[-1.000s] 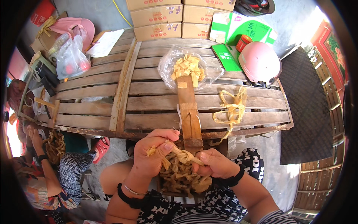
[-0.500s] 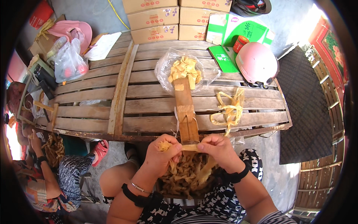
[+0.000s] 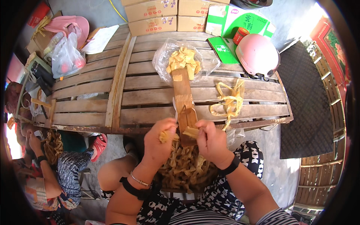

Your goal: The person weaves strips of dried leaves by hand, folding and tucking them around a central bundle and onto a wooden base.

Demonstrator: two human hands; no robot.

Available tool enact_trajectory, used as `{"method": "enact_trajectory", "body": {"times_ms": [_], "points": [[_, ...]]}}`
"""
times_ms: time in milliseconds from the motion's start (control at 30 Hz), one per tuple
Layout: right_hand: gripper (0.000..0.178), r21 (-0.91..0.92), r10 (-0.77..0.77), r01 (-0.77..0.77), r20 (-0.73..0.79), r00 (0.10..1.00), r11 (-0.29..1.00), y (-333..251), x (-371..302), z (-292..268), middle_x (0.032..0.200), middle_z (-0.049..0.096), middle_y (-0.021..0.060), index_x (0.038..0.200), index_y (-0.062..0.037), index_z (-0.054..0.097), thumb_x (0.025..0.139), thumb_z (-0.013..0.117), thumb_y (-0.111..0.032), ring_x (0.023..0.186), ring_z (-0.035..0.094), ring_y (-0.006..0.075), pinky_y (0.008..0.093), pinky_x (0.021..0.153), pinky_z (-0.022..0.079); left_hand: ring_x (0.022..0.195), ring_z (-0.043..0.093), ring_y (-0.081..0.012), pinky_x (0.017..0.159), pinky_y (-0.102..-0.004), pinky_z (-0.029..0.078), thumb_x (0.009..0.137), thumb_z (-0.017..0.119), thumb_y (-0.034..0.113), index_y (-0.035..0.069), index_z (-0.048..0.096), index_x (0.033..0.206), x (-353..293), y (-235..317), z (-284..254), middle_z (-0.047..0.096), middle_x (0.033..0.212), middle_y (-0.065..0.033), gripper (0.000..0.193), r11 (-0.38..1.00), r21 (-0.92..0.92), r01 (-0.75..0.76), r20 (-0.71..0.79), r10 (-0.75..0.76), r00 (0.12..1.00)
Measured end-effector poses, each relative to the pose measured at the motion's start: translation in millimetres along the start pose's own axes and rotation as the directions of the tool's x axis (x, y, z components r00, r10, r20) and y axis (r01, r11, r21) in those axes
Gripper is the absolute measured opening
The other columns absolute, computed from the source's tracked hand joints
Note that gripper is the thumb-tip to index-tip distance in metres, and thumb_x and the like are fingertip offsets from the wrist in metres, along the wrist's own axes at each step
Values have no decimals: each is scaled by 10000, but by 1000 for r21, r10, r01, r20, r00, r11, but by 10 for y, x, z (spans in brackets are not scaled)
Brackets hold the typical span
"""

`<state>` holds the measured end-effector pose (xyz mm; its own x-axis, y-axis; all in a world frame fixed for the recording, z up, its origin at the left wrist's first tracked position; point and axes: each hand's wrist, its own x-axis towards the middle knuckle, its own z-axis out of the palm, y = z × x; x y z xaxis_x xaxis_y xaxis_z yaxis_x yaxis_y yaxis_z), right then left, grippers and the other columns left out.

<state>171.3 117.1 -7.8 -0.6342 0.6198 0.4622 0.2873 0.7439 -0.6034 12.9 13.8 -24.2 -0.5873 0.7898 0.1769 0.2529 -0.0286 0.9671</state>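
My left hand (image 3: 159, 141) is closed around a bunch of crumpled yellowish strips (image 3: 164, 137), just left of the near end of a wooden board (image 3: 183, 92). My right hand (image 3: 214, 144) pinches a short pale-yellow strip (image 3: 191, 132) over the board's near end. This board lies on the slatted table and sticks out past its front edge. Below my hands, a heap of brownish-yellow strips (image 3: 187, 168) sits in my lap; its container is mostly hidden. At the board's far end, a clear plastic bag (image 3: 162, 60) holds folded yellow pieces (image 3: 183, 62).
A tangled yellow plastic bag (image 3: 233, 99) lies on the table (image 3: 146, 99), right of the board. Farther back are a pink helmet (image 3: 258, 54), a red can (image 3: 240, 36) and stacked cartons (image 3: 153, 25). Another person (image 3: 48, 176) sits at the left beside more strips.
A strip was stretched between both hands at the board's end; now the hands are tilted up and forward, and a short piece is in the right fingers only.
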Motion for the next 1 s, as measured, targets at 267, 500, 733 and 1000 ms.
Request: {"method": "enact_trajectory", "body": {"times_ms": [267, 500, 733, 1000], "points": [[155, 269, -442, 416, 40, 896, 868, -172, 41, -70, 710, 656, 46, 975, -70, 626, 826, 609, -33, 501, 580, 199, 309, 487, 463, 773, 605, -87, 676, -243, 495, 908, 614, 142, -2, 665, 996, -414, 171, 139, 677, 838, -31, 175, 802, -163, 575, 542, -414, 731], [149, 487, -99, -18, 213, 972, 873, -223, 78, -296, 727, 651, 98, 927, -13, 670, 930, 567, -119, 584, 615, 184, 286, 549, 476, 727, 559, -63, 640, -234, 472, 911, 667, 218, 55, 692, 1031, -137, 677, -119, 641, 810, 8, 204, 684, -204, 701, 913, -125, 388], [144, 343, 201, -933, 911, 360, 111, -168, -1, -280, 745, 611, 32, 901, -10, 659, 943, 584, -126, 514, 508, 99, 232, 483, 398, 644, 535, -232, 602, -320, 472, 764, 735, 180, 128, 709, 1052, -105, 391, -109, 476, 699, -29, 294, 800, 259, -542, 595, 310, 742], [127, 702, 421, -709, 665, 616, -71, -382, -184, -65, 897, 652, 42, 959, -21, 652, 971, 591, -132, 781, 622, 100, 221, 679, 511, 956, 630, -243, 936, -431, 415, 741, 749, 243, 112, 722, 940, -183, 336, -37, 648, 1026, -50, 239, 674, 450, -585, 268, 523, 809]]}}
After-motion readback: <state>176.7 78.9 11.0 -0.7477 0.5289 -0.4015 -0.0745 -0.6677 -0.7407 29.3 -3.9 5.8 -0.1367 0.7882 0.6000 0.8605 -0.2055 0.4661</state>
